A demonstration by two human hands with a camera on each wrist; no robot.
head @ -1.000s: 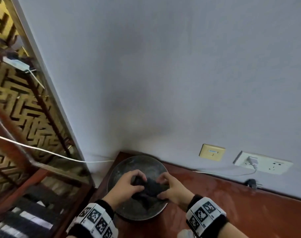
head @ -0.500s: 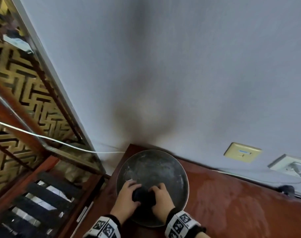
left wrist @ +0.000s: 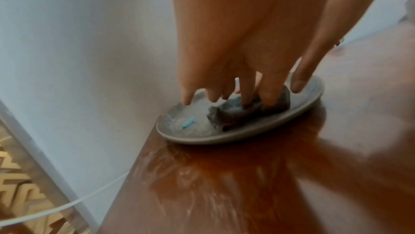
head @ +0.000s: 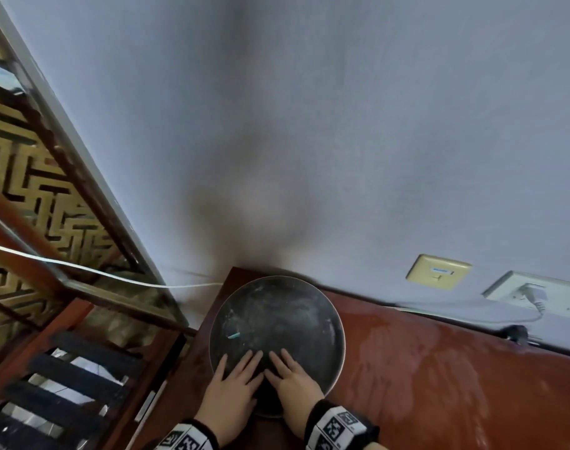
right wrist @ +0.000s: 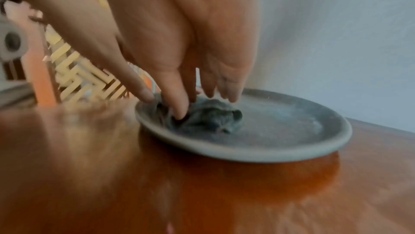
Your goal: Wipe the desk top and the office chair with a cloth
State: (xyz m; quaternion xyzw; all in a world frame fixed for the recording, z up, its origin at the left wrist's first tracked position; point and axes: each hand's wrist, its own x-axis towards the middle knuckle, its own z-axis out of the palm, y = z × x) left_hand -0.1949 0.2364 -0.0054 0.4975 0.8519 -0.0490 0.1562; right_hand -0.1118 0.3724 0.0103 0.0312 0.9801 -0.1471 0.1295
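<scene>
A dark grey cloth (left wrist: pixel 235 113) (right wrist: pixel 209 117) lies bunched in a round grey plate (head: pixel 337 319) at the left back corner of the red-brown desk top (head: pixel 423 368). My left hand (head: pixel 241 368) and right hand (head: pixel 283 368) lie side by side on it and press down with straight fingers. From the head view the hands hide nearly all of the cloth. The left wrist view has my left fingers (left wrist: pixel 267 95) sunk into the cloth. In the right wrist view my right fingers (right wrist: pixel 179 106) press its near side. No chair is in view.
A small blue bit (head: pixel 234 335) lies in the plate. The wall stands right behind, with a beige plate (head: pixel 438 271), a white socket (head: pixel 533 295) with a plug, and a black plug (head: pixel 516 332). A white cable (head: pixel 98 272) crosses a lattice screen (head: pixel 33 190) left of the desk.
A second ago both hands gripped the cloth over the plate with curled fingers. They have since lowered it, and the fingers now lie straight on top of it.
</scene>
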